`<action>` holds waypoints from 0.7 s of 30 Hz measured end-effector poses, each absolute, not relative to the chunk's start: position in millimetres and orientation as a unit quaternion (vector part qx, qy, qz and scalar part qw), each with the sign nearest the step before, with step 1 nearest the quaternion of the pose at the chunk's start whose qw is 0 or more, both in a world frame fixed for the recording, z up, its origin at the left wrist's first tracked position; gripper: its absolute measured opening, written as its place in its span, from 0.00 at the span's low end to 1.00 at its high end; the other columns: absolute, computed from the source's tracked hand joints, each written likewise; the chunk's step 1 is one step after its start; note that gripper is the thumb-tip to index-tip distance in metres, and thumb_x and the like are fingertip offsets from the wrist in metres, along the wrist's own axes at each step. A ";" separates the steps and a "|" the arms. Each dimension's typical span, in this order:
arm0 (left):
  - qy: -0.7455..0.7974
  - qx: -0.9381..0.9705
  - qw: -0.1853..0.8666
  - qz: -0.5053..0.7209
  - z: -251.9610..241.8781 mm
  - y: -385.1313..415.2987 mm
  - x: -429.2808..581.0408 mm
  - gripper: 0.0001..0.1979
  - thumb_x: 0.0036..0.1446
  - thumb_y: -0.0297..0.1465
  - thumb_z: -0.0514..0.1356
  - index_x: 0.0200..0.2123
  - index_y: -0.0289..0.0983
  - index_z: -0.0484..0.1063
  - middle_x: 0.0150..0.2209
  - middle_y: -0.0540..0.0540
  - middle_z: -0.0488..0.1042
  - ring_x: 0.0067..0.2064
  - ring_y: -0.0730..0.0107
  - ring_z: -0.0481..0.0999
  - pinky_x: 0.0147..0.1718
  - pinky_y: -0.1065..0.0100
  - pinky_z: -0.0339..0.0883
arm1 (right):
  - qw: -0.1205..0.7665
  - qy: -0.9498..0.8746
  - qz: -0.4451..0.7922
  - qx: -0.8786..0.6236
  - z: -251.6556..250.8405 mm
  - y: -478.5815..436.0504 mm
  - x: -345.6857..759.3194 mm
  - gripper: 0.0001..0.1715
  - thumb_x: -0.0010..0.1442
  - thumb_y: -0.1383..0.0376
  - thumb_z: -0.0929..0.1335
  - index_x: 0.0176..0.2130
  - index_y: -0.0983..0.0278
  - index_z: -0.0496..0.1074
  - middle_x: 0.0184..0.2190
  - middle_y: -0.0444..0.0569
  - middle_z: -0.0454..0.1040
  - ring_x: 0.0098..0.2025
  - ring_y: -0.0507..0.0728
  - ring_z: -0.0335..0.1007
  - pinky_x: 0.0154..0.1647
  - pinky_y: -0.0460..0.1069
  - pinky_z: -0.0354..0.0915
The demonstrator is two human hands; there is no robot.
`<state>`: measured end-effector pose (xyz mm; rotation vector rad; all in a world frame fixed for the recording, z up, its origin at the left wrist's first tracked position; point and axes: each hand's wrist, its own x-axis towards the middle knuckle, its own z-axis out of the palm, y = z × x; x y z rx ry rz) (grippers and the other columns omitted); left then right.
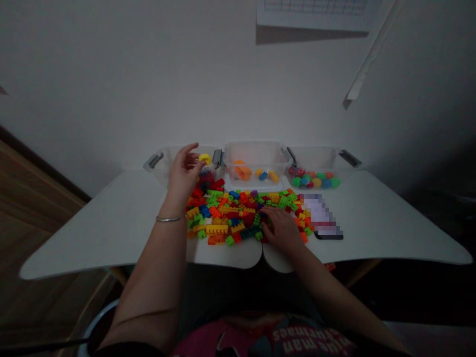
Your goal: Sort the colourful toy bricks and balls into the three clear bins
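My left hand (pixel 186 171) is raised over the left clear bin (pixel 169 157), its fingers closed on a small round yellow piece (pixel 205 158). Red pieces show inside that bin, partly hidden by the hand. A heap of colourful toy building bricks (pixel 226 215) spreads across the table in front of the bins. On the right part of this heap rests my right hand (pixel 280 228), fingers bent down among the bricks. Its fingertips are partly hidden, so I cannot make out whether it grips a brick.
The middle clear bin (pixel 258 153) holds a few orange, yellow and blue pieces. In the right clear bin (pixel 316 158) lie several coloured balls. A phone (pixel 320 214) with a blurred screen lies right of the heap. The white table (pixel 386 223) stands against a wall.
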<state>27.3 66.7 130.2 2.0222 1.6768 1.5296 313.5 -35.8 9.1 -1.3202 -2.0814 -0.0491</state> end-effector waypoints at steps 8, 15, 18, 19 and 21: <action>0.643 0.677 -0.126 0.334 130.9 76.7 8.6 0.17 0.63 0.33 0.52 0.47 0.43 0.79 0.49 0.41 0.79 0.52 0.52 0.73 0.51 0.54 0.65 | 0.328 -0.796 -0.015 -0.509 9.4 -35.5 313.2 0.19 0.63 0.66 0.65 0.52 0.65 0.73 0.51 0.58 0.78 0.54 0.65 0.73 0.56 0.62 0.68; 0.663 0.694 -0.151 0.237 123.9 81.2 2.8 0.21 0.63 0.34 0.49 0.48 0.42 0.80 0.50 0.40 0.79 0.50 0.52 0.74 0.48 0.55 0.66 | 0.332 -0.795 -0.014 -0.507 8.7 -35.7 312.1 0.18 0.63 0.67 0.64 0.52 0.63 0.73 0.51 0.57 0.78 0.53 0.64 0.73 0.56 0.61 0.68; 0.674 0.695 -0.149 0.204 121.9 83.5 1.3 0.23 0.64 0.35 0.46 0.48 0.39 0.80 0.49 0.38 0.80 0.50 0.51 0.76 0.46 0.56 0.66 | 0.332 -0.795 -0.016 -0.508 8.7 -35.7 312.4 0.18 0.63 0.66 0.65 0.52 0.63 0.73 0.51 0.57 0.78 0.53 0.64 0.73 0.55 0.62 0.69; 0.681 0.692 -0.150 0.187 121.8 83.6 1.2 0.24 0.65 0.36 0.45 0.47 0.37 0.80 0.49 0.36 0.80 0.49 0.50 0.76 0.46 0.55 0.66 | 0.333 -0.795 -0.016 -0.507 8.7 -35.6 312.6 0.18 0.63 0.66 0.65 0.52 0.64 0.73 0.51 0.57 0.78 0.53 0.64 0.73 0.55 0.62 0.68; 0.695 0.687 -0.154 0.148 122.0 82.7 1.7 0.28 0.65 0.38 0.43 0.45 0.33 0.81 0.46 0.32 0.80 0.49 0.47 0.77 0.45 0.54 0.65 | 0.333 -0.797 -0.016 -0.504 8.8 -35.5 312.9 0.18 0.63 0.66 0.64 0.52 0.64 0.73 0.51 0.57 0.78 0.53 0.64 0.73 0.56 0.62 0.68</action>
